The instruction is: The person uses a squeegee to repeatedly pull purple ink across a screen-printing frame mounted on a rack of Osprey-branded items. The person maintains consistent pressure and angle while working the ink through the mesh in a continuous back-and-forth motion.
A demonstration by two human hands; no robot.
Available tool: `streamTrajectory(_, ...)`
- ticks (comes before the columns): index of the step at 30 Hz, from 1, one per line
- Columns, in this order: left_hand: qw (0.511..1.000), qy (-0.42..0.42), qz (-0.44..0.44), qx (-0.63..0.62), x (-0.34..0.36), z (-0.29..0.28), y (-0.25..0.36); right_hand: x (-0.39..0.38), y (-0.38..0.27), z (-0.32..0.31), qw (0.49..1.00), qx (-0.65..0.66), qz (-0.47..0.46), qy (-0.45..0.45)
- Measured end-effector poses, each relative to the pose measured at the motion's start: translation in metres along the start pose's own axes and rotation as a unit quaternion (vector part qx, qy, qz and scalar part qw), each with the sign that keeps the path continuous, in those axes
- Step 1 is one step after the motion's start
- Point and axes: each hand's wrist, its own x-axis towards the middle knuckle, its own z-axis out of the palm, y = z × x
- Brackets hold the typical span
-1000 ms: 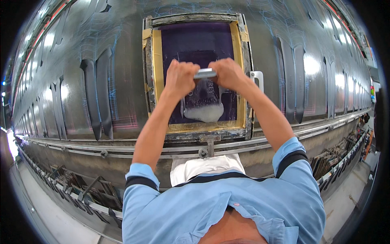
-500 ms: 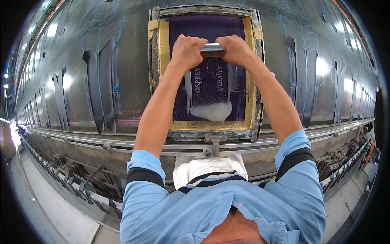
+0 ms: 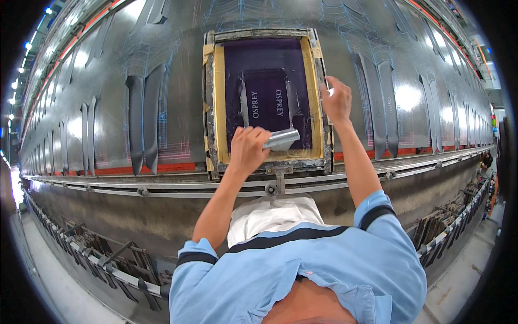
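The left hand wraps its bent fingers around the left end of a silver squeegee, which sits over the near part of a dark purple mesh, its right end angled slightly toward the far side; whether its edge presses on the mesh cannot be told. The right hand is at the right side of a worn screen frame, its fingers curled by a small white piece, though I cannot tell whether they close on it. The two hands are well apart, the right one farther from the person. Yellow tape lines the mesh inside the frame, and pale lettering stands in two columns at its middle, with whitish smears alongside. The frame lies on a long dark table, between a pair of grey strips on the left and a similar pair on the right. A metal rail runs along the near edge, in front of the person's light blue shirt.
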Motion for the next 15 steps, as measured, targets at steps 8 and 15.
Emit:
streamTrajectory(8, 0.998, -0.043, 0.037, 0.037, -0.063, 0.028, 0.021, -0.017, 0.054, 0.033, 0.968, 0.12, 0.208, -0.072)
streamTrajectory(15, 0.997, -0.024, 0.036, 0.062, -0.028, 0.021, 0.005, -0.006, 0.031, 0.007, 0.95, 0.191, 0.239, -0.059)
